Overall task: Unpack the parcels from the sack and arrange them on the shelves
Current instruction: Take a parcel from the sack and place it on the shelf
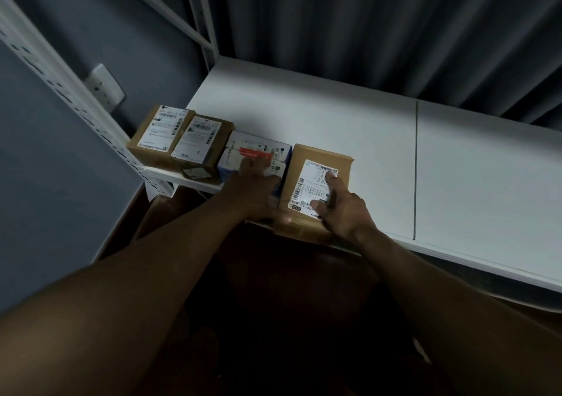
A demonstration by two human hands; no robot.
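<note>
Several parcels stand in a row along the front edge of a white shelf (334, 122). From the left: two brown boxes (158, 135) (202, 146) with white labels, a white box (258, 149) with red tape, then a brown box (319, 164) with a white label. My left hand (255, 186) rests on the white box, fingers lying on its top. My right hand (343, 204) lies on the rightmost brown box, forefinger stretched over its label and thumb on the label's near corner. The sack is not visible.
A white perforated upright (60, 85) rises at the left, with a wall socket (105, 87) behind it. Dark corrugated wall backs the shelf. A seam (416, 167) splits the shelf board. Below the shelf lies a dark space with brown cardboard (158, 213).
</note>
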